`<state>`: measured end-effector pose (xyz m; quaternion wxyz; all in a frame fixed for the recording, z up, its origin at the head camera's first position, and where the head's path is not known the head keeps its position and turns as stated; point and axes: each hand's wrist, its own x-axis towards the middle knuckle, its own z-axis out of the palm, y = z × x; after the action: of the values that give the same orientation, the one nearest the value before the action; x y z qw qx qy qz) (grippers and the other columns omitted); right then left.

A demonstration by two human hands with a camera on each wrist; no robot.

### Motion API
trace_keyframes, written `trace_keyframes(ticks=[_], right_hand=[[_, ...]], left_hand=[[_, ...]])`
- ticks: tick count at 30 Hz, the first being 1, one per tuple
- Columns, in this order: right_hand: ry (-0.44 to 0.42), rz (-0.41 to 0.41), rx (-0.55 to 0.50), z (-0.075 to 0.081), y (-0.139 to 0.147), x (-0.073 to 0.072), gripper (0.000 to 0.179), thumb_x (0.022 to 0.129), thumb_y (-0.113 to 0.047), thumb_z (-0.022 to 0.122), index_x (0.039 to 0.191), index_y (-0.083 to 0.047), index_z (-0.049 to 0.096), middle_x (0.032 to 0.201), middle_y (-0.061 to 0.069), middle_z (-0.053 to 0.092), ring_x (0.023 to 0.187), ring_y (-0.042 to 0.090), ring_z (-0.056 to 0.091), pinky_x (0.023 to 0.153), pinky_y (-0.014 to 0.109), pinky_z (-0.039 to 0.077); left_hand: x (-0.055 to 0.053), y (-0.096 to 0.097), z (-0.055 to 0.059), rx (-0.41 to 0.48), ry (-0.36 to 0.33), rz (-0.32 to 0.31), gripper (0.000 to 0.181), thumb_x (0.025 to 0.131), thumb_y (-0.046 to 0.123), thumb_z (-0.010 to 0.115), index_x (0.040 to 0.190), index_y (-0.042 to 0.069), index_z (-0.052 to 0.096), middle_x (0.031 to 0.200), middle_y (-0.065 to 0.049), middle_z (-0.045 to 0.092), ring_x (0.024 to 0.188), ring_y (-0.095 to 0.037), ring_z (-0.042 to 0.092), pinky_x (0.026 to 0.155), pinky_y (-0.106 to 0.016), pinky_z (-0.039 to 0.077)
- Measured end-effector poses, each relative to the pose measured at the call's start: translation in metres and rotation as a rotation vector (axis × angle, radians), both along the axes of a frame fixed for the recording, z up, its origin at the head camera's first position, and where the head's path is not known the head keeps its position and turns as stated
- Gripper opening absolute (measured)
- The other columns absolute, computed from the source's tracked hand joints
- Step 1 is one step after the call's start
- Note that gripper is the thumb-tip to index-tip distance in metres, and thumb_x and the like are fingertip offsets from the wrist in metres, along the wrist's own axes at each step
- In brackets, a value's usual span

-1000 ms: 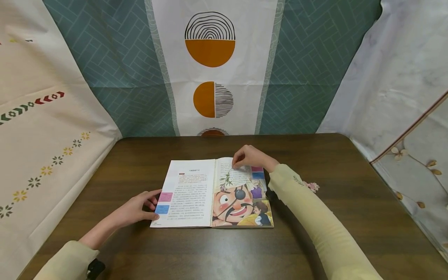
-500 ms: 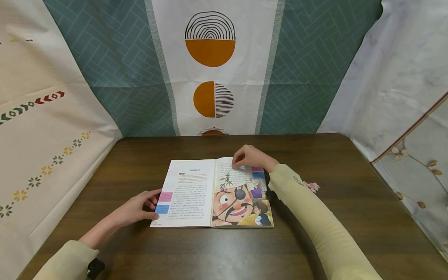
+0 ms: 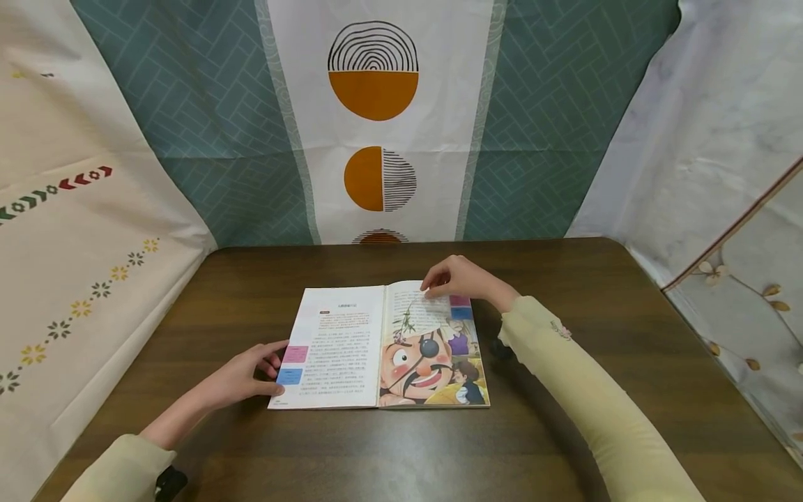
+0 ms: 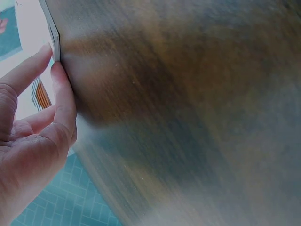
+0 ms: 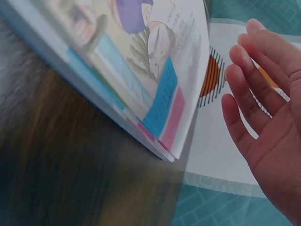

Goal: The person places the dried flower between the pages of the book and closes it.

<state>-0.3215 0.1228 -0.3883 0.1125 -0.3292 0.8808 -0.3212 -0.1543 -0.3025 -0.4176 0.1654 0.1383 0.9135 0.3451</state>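
Note:
An open picture book [image 3: 341,348] lies on the dark wooden table, text on the left page, a cartoon pirate on the right. Across the right page lies a slender sprig [image 3: 406,322] with green leaves and small purple flowers. Just right of the sprig's stem hovers my right hand [image 3: 461,277], over the page's top; the right wrist view shows its loosely bent fingers [image 5: 244,89] with nothing between them. My left hand [image 3: 241,374] rests at the book's left edge, thumb at the lower corner; in the left wrist view its fingertips [image 4: 57,70] touch that edge.
A pink flower [image 3: 563,333] on the table at the right is mostly hidden behind the right sleeve [image 3: 558,355]. Patterned cloths hang behind the table [image 3: 533,265] and on both sides of it. A black wrist strap [image 3: 171,482] shows at the left cuff.
My right hand has let go of the sprig's stem and moved slightly up and right, its fingers loosening. The sprig stays on the page. My left hand has not moved.

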Motion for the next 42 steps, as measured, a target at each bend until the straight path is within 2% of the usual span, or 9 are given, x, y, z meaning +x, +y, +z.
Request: trace_keyframes(ticks=[8,15,23,32,35,42], right_hand=[[0.028,0.025,-0.037,0.007,0.020,0.035,0.025,0.087,-0.025,0.076,0.106,-0.010,0.076,0.095,-0.001,0.074,0.079,0.013,0.063,0.079,0.031,0.055],[0.121,0.027,-0.032,0.003,0.034,0.071,0.022,0.086,-0.025,0.078,0.103,-0.012,0.076,0.093,-0.004,0.073,0.077,0.006,0.060,0.073,0.026,0.055],[0.169,0.010,-0.007,0.000,0.046,0.107,0.024,0.084,-0.025,0.079,0.105,-0.015,0.076,0.100,-0.002,0.073,0.090,0.017,0.067,0.083,0.040,0.058],[0.189,-0.002,0.017,-0.005,0.055,0.129,0.028,0.084,-0.027,0.079,0.110,-0.019,0.074,0.106,-0.004,0.072,0.098,0.015,0.067,0.089,0.042,0.056],[0.195,-0.011,0.059,-0.008,0.057,0.135,0.029,0.084,-0.030,0.078,0.111,-0.020,0.072,0.108,-0.006,0.070,0.100,0.012,0.066,0.089,0.040,0.056],[0.188,-0.010,0.128,-0.017,0.060,0.147,0.034,0.080,-0.036,0.082,0.109,-0.022,0.069,0.103,-0.008,0.066,0.091,0.010,0.062,0.083,0.031,0.056]], left_hand=[[0.002,0.002,0.000,-0.005,-0.001,0.005,0.086,0.078,0.017,0.083,0.145,-0.010,0.037,0.105,-0.009,0.054,0.095,-0.018,0.054,0.075,-0.022,0.046],[0.002,0.001,-0.001,-0.001,0.004,-0.001,0.085,0.078,0.016,0.083,0.144,-0.011,0.037,0.105,-0.009,0.054,0.095,-0.019,0.054,0.075,-0.022,0.046],[0.001,0.000,-0.001,-0.011,0.011,-0.007,0.086,0.078,0.016,0.083,0.144,-0.011,0.037,0.105,-0.009,0.054,0.095,-0.018,0.054,0.075,-0.021,0.046],[-0.001,0.001,0.002,-0.024,0.007,-0.002,0.086,0.077,0.016,0.083,0.144,-0.011,0.036,0.104,-0.009,0.053,0.095,-0.020,0.053,0.075,-0.023,0.046],[-0.001,0.001,0.002,-0.029,0.006,-0.002,0.086,0.078,0.017,0.083,0.144,-0.011,0.037,0.104,-0.009,0.054,0.096,-0.020,0.053,0.076,-0.023,0.046],[0.000,0.001,0.000,-0.031,0.001,0.002,0.085,0.078,0.018,0.083,0.144,-0.010,0.037,0.104,-0.008,0.055,0.095,-0.020,0.053,0.073,-0.021,0.045]])
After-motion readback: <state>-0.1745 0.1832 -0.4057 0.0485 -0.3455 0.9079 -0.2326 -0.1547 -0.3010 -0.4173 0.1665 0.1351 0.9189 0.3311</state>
